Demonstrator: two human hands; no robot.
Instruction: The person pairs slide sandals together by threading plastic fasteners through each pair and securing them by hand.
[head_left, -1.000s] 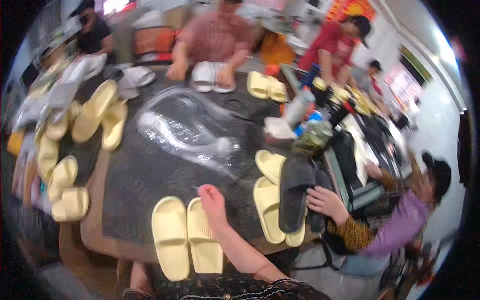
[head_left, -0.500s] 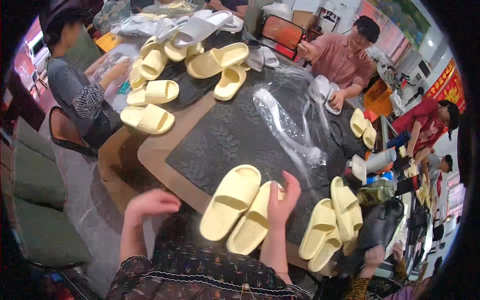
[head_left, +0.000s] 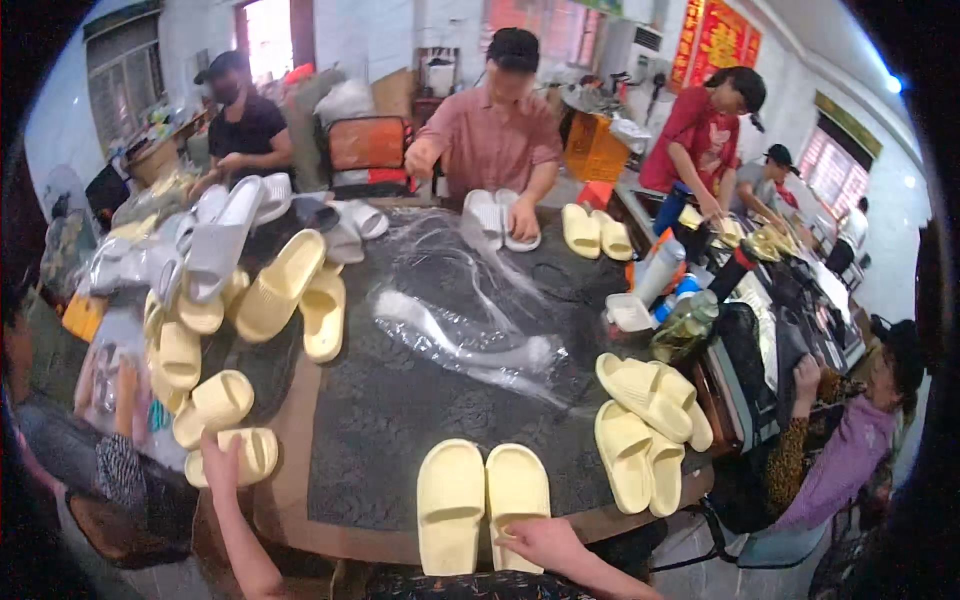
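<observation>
While the right hand point(head_left: 545, 540) rests its loosely spread fingers point(head_left: 510, 530) on the heel of the right-hand slipper of a pale yellow pair point(head_left: 483, 500), that pair lies flat and side by side at the near edge of the bench point(head_left: 400, 420), soles down and toes pointing far, which reads as squaring the two up against each other. The left hand point(head_left: 218, 455) is raised at the near left with fingers open and holding nothing, just beside a single yellow slipper point(head_left: 245, 455) at the bench's left edge. To the right of the pair, four more yellow slippers point(head_left: 645, 425) lie stacked in a loose heap, close enough to crowd any sideways move. Farther off, crumpled clear plastic bags point(head_left: 470, 310) sprawl over the middle of the bench, and a jumble of yellow and grey slippers point(head_left: 230, 290) fills the far left. Bottles and a small tub point(head_left: 665, 300) stand at the right edge. Across the bench a person in a pink shirt point(head_left: 495, 140) presses on a white pair point(head_left: 500, 218), with other workers to either side.
</observation>
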